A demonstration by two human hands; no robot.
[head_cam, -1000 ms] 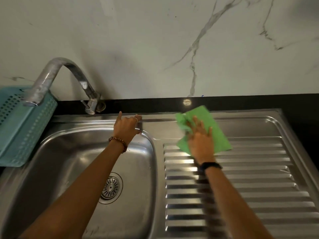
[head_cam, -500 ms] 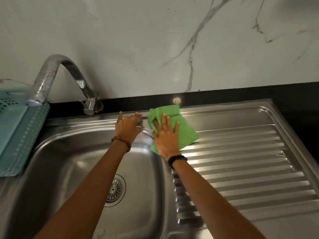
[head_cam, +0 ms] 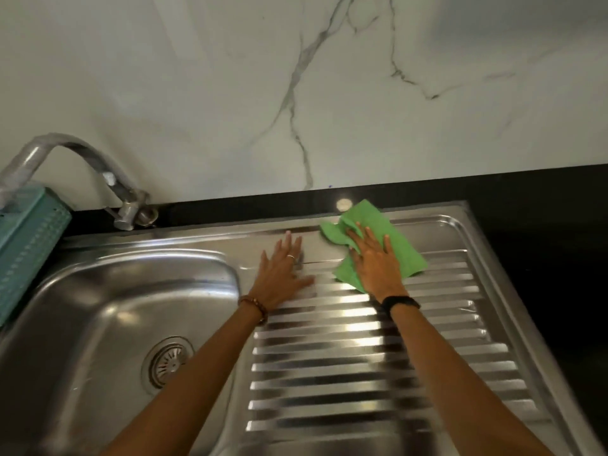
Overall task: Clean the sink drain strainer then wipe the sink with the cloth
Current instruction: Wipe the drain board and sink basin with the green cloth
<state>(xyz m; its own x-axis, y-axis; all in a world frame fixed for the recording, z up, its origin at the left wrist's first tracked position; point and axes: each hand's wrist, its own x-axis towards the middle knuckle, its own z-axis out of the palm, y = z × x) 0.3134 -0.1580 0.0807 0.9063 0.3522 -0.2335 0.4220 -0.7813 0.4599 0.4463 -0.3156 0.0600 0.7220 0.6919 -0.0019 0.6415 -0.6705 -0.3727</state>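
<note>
cloth (head_cam: pixel 398 245) under right hand (head_cam: pixel 375 264)

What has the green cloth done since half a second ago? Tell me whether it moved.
Yes. The green cloth slid right, away from the basin corner, onto the ribbed drainboard under the flat right hand.

Steel sink (head_cam: pixel 437 225) drainboard carries a green cloth (head_cam: pixel 408 255).
</note>
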